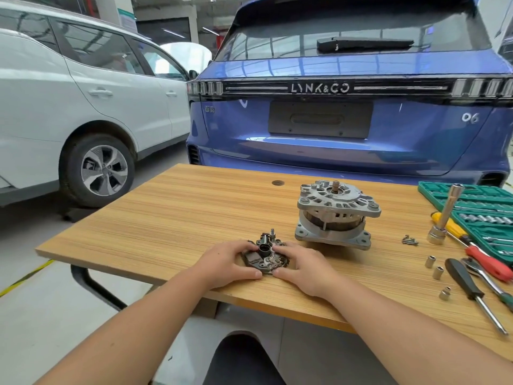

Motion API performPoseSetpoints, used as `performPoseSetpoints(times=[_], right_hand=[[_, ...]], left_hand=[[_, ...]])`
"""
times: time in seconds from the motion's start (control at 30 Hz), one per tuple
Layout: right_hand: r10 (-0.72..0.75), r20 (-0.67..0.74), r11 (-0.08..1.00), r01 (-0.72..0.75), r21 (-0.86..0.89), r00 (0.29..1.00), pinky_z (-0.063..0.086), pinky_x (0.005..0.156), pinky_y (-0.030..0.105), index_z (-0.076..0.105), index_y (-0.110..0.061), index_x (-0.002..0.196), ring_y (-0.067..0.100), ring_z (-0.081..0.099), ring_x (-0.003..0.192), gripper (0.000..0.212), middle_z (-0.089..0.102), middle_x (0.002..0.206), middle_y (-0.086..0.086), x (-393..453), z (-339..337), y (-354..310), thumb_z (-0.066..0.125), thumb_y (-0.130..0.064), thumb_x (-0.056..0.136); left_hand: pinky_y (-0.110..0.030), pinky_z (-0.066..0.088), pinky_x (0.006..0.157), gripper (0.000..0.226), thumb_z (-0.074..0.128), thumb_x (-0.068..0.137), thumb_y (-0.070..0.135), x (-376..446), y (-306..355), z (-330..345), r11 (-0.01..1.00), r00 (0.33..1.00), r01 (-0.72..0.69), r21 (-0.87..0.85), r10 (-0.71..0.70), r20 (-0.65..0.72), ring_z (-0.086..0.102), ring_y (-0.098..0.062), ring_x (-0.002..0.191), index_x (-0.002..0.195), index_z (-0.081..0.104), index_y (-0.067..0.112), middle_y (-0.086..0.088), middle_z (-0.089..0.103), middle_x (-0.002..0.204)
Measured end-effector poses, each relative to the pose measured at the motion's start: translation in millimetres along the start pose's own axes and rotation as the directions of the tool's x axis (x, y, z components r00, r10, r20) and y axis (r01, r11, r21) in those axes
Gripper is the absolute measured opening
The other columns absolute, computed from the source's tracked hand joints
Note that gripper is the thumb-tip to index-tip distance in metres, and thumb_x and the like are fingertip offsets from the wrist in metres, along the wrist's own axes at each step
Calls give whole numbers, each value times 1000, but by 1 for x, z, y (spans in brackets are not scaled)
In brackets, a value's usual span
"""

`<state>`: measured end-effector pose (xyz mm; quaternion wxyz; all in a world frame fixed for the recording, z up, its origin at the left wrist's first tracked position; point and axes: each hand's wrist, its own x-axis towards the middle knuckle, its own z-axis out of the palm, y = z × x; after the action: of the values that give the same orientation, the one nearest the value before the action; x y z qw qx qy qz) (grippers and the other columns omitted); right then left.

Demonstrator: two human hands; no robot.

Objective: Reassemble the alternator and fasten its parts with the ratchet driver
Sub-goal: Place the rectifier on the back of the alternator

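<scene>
Wooden workbench [166, 218] is standing behind two parked cars. Left hand [227, 262] and right hand [302, 266] are gripping the rectifier plate [263, 255] from both sides, fingers curled around its edges. Alternator body [336, 213] is sitting just beyond, with loose sockets [437, 272] and screwdrivers [472, 290] lying farther right.

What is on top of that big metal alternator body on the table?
Nothing lies on the alternator body: its ribbed end face is bare, with a short shaft stub rising from the middle. The black plate sits apart, held by the left hand and right hand.
</scene>
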<state>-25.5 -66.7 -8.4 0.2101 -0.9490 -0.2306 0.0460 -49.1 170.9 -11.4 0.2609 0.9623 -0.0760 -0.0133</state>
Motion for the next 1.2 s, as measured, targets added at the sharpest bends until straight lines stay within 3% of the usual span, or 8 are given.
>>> performPoseSetpoints(times=[0.2,0.33,0.5,0.63,0.77,0.93,1.1,1.2], right_hand=[[-49,-48,993,53,101,998,25,121,36,44,-40,149,17,27,150,63,30,164,-6,-10,2,-5,66,-52,91],[-73,-81,985,85,151,994,22,122,38,43,-39,150,19,23,152,62,27,165,-3,-14,-1,-14,66,-48,93],[-112,-113,982,127,139,987,23,121,40,37,-43,151,18,21,153,63,24,166,-6,-13,-18,-34,62,-52,94],[-159,-170,980,176,91,972,23,120,41,35,-42,152,19,23,152,64,24,166,-5,-12,-41,-48,60,-54,95],[-178,-216,978,197,70,960,29,118,43,35,-40,153,20,31,149,64,25,165,-5,-15,-66,-56,61,-53,95],[-183,-288,979,200,30,940,28,116,37,39,-37,152,18,30,148,63,32,162,-7,-23,-103,-43,62,-50,95],[-157,-367,982,183,37,917,35,95,25,46,-33,148,8,49,123,59,44,150,-16,-25,-140,-14,67,-42,94],[-117,-374,988,146,50,920,34,93,23,47,-35,146,-1,45,123,56,45,148,-20,-23,-157,11,66,-42,94]], left_hand=[[-9,35,88,63,85,69,61,-10,-5,-1,994,999,-2,-113,-4,-52,53,4,116,127,63,51,36,56,116],[-16,37,93,53,89,67,53,-18,-6,-10,978,998,-5,-208,-10,-68,54,4,118,111,59,61,29,60,124],[-9,39,68,51,90,71,49,-29,5,-40,975,992,-53,-215,28,-122,54,20,71,109,59,62,32,60,116],[-17,38,66,54,88,72,53,-34,17,-65,977,983,-79,-199,43,-178,54,19,67,113,56,65,33,57,118],[-15,39,70,53,90,71,50,-31,34,-84,969,971,-137,-203,91,-222,55,21,82,109,57,66,36,55,118],[-20,42,68,50,90,69,52,-11,67,-96,957,962,-192,-217,140,-236,60,7,78,103,58,69,32,59,120],[-25,47,81,50,89,70,52,31,105,-94,937,955,-248,-247,194,-225,58,0,100,109,61,65,27,62,117],[-22,46,76,50,87,70,57,56,129,-93,943,957,-256,-212,217,-190,59,-9,103,104,55,73,31,59,113]])
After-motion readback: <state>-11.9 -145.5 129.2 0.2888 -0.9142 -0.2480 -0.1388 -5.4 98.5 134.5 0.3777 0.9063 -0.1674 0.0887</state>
